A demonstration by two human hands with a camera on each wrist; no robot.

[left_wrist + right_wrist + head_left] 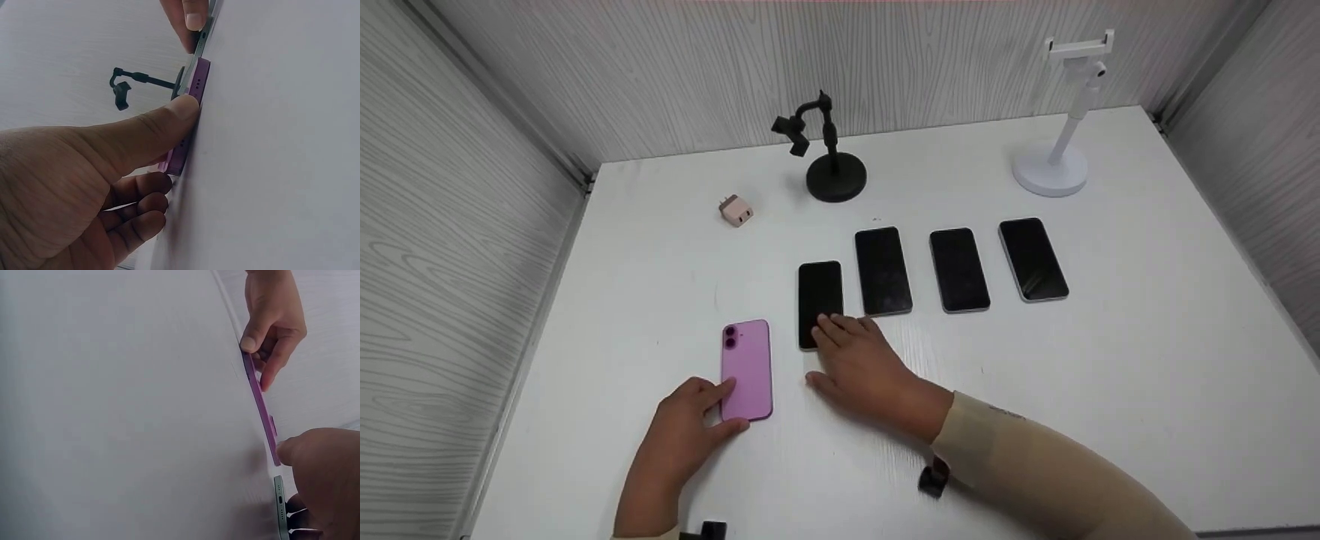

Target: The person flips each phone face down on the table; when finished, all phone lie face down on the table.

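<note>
The flat purple smartphone [747,369] lies back-up on the white bench [1110,360], long axis running away from the person. The left hand [684,427] pinches its near corner; the right hand [859,367] rests flat, fingertips on the black phone [819,296] just right of it.

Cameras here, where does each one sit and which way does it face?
Head: above, facing down at the table; both hands and forearms show.
Left wrist: low at the table, facing along the purple phone; left hand shows, pinching it.
Right wrist: low, facing back; right hand shows on the black phone.
Both wrist views share the purple phone.
</note>
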